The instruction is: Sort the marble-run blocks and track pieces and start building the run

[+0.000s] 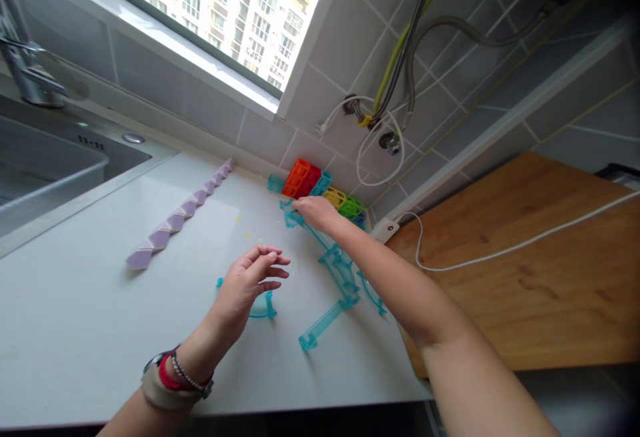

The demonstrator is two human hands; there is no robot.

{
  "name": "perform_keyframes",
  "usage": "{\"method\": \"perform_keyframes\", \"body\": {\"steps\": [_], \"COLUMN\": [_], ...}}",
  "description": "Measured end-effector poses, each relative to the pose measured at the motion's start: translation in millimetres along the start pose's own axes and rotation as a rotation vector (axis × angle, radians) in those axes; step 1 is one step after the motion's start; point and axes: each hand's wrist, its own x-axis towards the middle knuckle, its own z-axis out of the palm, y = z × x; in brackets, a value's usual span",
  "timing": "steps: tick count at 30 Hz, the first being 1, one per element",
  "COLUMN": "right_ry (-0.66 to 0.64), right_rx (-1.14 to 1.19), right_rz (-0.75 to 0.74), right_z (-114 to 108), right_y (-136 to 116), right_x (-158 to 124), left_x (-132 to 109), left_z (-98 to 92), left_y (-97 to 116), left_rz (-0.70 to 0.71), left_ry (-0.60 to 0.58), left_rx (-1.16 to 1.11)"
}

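Note:
My right hand [316,213] reaches to the back of the white counter [100,343]. Its fingers are closed at a translucent teal track piece [290,219]; the fingertips are partly hidden. More teal track pieces [327,320] lie beneath and beside my right forearm. Hovering over the counter, my left hand [247,280] holds nothing, with its fingers loosely bent and apart. Below it lies a curved teal track piece [263,314], partly covered by the hand. Beyond my right hand stand red-orange [301,178], yellow [335,197] and green [352,207] plastic frame pieces against the wall.
A lilac strip of angular segments [183,215] lies on the left. Further left are a steel sink [45,177] and faucet [30,70]. A wooden board [525,257] with a white cable [465,265] across it borders the right. Hoses [407,50] hang on the tiled wall.

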Motion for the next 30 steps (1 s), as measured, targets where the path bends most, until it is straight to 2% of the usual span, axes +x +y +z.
{"method": "perform_keyframes", "body": {"steps": [2,5,9,11,12,15,18,20,24,27,30], "right_ry": [0.092,0.38,0.831,1.0,1.042,1.022,0.972,0.911,0.767,0.765,0.772], "right_rx": [0.042,0.254,0.794,1.156,1.327,1.681,1.857,1.938,2.012,2.002,1.963], "right_rz": [0.041,0.115,0.35,0.393,0.389,0.344,0.295,0.244,0.117,0.097,0.106], "right_z": [-5.6,-5.7,11.9,24.4,30.6,47.0,59.2,64.6,69.0,67.3,62.8], "right_y": [4.9,6.3,-12.8,-30.9,-40.8,-68.3,-87.1,-94.1,-98.2,-97.1,-95.1], "right_x": [-15.5,-49.3,-99.9,-120.1,-128.0,-141.9,-145.1,-145.5,-149.6,-153.7,-156.0], "left_x": [0.5,1.2,1.8,1.9,1.8,0.8,-1.5,-3.5,-7.0,-7.0,-6.3], "left_z": [0.0,1.4,3.3,3.1,2.9,2.8,5.5,8.3,12.0,12.9,15.0], "left_y": [-0.3,-0.6,-2.7,-4.3,-4.9,-5.4,-5.9,-8.7,-20.8,-29.0,-32.6], "left_rz": [-0.008,-0.021,-0.023,-0.016,-0.008,0.039,0.114,0.244,0.538,0.569,0.582], "left_ry": [-0.001,-0.006,-0.01,-0.013,-0.013,-0.017,-0.047,-0.053,-0.108,-0.221,-0.238], "left_rx": [0.01,0.033,0.082,0.116,0.137,0.226,0.379,0.566,0.977,1.069,1.059]}}
